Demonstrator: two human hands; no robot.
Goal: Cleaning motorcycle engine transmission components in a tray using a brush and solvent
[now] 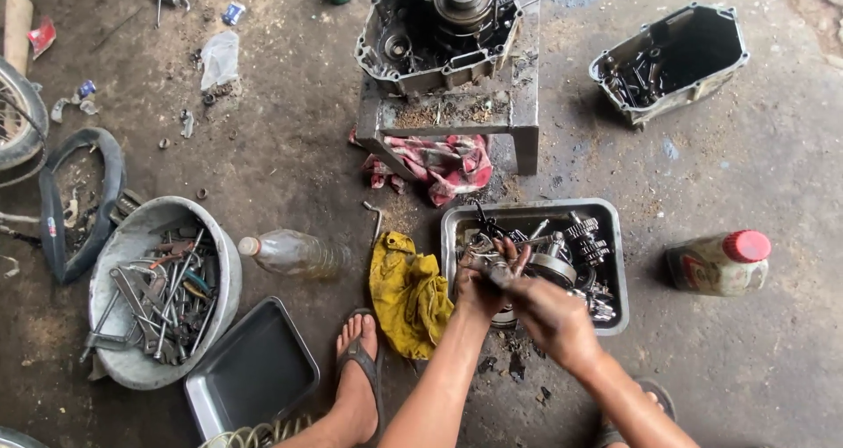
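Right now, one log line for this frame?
left hand: holds small metal part | right hand: fingers on same part | below: metal tray of gears | beside: yellow rag

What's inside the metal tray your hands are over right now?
The metal tray holds oily gears and other engine parts. The left hand and right hand cover its near-left part, so whatever lies beneath them is hidden.
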